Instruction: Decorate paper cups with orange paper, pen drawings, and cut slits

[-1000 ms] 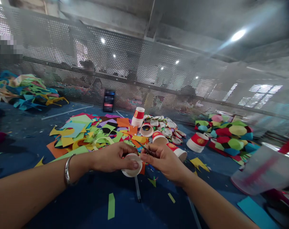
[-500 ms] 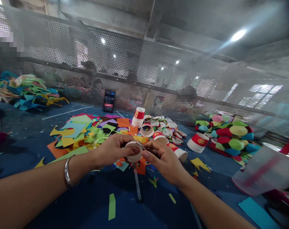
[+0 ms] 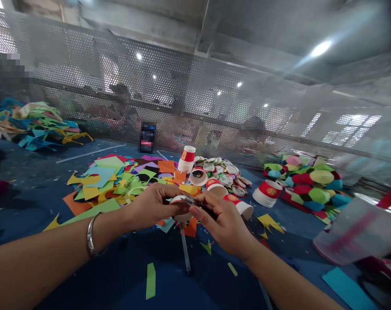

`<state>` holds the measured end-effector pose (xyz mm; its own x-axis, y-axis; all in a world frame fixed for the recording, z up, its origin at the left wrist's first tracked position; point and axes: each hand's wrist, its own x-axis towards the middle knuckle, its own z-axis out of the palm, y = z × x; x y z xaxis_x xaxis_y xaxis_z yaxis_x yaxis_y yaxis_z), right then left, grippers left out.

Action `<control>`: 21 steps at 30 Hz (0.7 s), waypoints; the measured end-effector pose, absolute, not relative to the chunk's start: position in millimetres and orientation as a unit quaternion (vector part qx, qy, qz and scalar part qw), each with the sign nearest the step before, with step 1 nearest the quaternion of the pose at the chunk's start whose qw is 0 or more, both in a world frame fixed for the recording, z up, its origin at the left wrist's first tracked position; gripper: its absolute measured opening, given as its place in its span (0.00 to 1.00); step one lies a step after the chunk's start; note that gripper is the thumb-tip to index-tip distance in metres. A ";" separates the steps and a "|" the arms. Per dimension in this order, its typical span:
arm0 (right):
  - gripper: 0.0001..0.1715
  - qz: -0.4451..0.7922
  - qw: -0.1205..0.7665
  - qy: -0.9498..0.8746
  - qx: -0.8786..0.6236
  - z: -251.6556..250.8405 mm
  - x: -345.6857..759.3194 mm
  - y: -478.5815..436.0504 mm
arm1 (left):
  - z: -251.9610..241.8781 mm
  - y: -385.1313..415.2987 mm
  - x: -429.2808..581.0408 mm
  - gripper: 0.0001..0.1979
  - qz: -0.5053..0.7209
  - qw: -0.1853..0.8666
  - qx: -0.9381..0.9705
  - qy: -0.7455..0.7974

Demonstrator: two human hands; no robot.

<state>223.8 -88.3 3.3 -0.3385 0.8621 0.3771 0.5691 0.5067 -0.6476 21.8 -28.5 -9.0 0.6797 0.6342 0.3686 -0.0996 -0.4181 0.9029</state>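
Observation:
My left hand (image 3: 161,202) is closed on a paper cup bottom (image 3: 178,199), a round white piece with a shallow rim, pinched between thumb and fingers. My right hand (image 3: 219,215) is wrapped round small dark scissors (image 3: 189,200); the metal tip lies against the cup bottom's edge, and the handles are mostly hidden by the fingers. Below the hands a clear stick (image 3: 185,254) lies on the blue table (image 3: 118,275). Beyond them is a heap of coloured paper scraps (image 3: 108,172), with red-and-white paper cups (image 3: 187,159) beside it.
Cut cup bottoms (image 3: 226,172) are piled behind the cups. Stacked cups (image 3: 268,192) and colourful paper-covered pieces (image 3: 314,183) stand to the right. A translucent tub (image 3: 360,228) is at the near right. A phone (image 3: 147,137) leans on the perforated metal screen (image 3: 169,77).
The cup bottom has tilted so that its rim faces up more. The scissors show more plainly at its edge, and my right fingers have shifted slightly. The things on the table stay put.

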 end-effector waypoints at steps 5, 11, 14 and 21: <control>0.15 0.167 0.350 -0.796 -0.464 3.6 224.4 -90.2 | -7.9 -28.5 22.1 0.07 0.365 0.499 0.768 0.169; 0.17 0.142 0.341 -0.807 -0.461 6.3 223.4 -91.7 | -7.3 -28.5 21.1 0.06 0.352 0.490 0.775 0.185; 0.17 0.144 0.340 -0.806 -0.464 6.0 223.1 -90.8 | -9.3 -27.5 21.2 0.08 0.346 0.491 0.775 0.195; 0.19 0.145 0.345 -0.803 -0.464 2.6 224.6 -89.1 | -9.7 -25.0 20.6 0.13 0.318 0.521 0.761 0.222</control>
